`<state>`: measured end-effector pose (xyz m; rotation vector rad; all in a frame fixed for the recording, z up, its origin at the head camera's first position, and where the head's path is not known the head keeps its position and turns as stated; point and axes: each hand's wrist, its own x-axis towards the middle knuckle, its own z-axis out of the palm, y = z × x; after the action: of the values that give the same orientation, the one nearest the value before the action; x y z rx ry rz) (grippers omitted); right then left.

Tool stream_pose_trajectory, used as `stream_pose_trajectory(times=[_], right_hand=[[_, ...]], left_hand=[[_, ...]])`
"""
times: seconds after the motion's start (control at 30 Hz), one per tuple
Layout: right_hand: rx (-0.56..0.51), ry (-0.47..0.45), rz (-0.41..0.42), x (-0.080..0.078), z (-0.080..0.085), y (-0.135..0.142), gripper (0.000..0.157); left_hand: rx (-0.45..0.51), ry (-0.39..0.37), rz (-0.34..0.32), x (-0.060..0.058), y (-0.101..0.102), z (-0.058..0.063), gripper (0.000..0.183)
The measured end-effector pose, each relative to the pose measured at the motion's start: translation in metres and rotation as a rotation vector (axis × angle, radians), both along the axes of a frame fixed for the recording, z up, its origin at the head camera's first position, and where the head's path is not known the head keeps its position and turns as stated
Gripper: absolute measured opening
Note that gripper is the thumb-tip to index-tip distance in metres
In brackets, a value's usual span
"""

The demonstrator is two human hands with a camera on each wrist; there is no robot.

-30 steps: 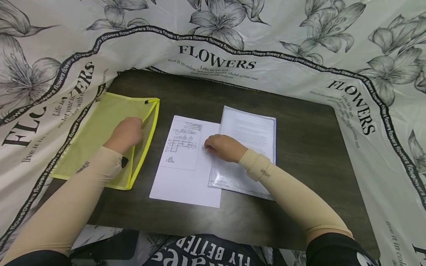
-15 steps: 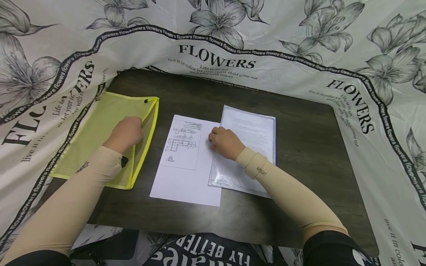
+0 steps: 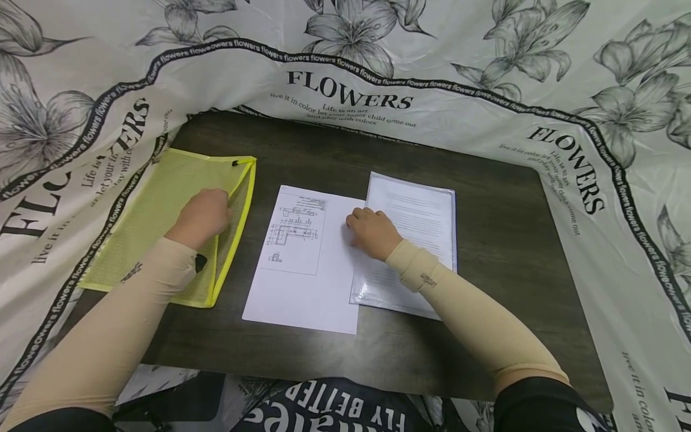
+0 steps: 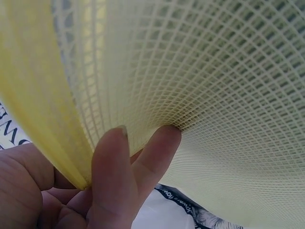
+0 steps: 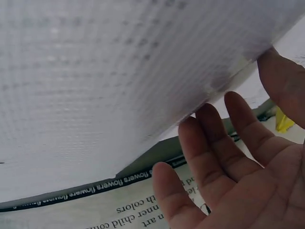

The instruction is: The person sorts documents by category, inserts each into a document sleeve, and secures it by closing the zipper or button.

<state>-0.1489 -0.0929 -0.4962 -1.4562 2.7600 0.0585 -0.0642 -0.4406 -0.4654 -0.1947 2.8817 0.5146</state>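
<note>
My left hand (image 3: 202,215) grips the right-hand edge of a yellow mesh zip pouch (image 3: 148,204). In the left wrist view two fingertips (image 4: 114,148) press against the white mesh (image 4: 238,86), beside the yellow edging. My right hand (image 3: 375,233) is at the left edge of a clear plastic sleeve (image 3: 418,219) with printed paper inside. The right wrist view shows its thumb and loosely bent fingers (image 5: 193,148) touching that edge. Between the hands lies a white sheet (image 3: 297,294) with a technical drawing, its right margin partly under the sleeve.
Everything lies on a dark wooden table (image 3: 502,252). A white cloth printed with flowers (image 3: 345,36) rises around its back and sides. The person's lap, in dark printed clothing (image 3: 335,408), is at the near edge.
My right hand first drew back from the drawing to the sleeve's left edge, then the sleeve slid slightly right with it. The left hand and pouch stay in place.
</note>
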Motion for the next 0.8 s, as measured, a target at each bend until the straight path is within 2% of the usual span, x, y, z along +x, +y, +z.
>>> stream_pose_trajectory(times=[0.23, 0.33, 0.43, 0.57, 0.7, 0.8], right_hand=[[0.041, -0.044, -0.033, 0.000, 0.006, 0.011, 0.047], [0.038, -0.051, -0.031, 0.000, 0.006, 0.016, 0.047], [0.010, -0.047, -0.055, -0.001, 0.005, 0.016, 0.038], [-0.001, -0.033, -0.178, -0.001, -0.001, 0.008, 0.034], [0.050, -0.075, -0.373, 0.002, -0.002, -0.009, 0.054], [0.107, -0.128, -0.471, 0.005, 0.003, -0.023, 0.065]], left_hand=[[0.001, -0.010, 0.002, 0.001, 0.002, -0.001, 0.020], [0.009, -0.008, 0.005, 0.001, 0.001, -0.002, 0.021], [0.007, -0.002, 0.004, 0.001, 0.002, -0.003, 0.022], [-0.009, 0.010, -0.007, 0.001, 0.001, -0.005, 0.023], [-0.015, 0.019, -0.015, 0.001, 0.002, -0.005, 0.023], [-0.010, 0.014, -0.005, 0.002, 0.003, -0.004, 0.023]])
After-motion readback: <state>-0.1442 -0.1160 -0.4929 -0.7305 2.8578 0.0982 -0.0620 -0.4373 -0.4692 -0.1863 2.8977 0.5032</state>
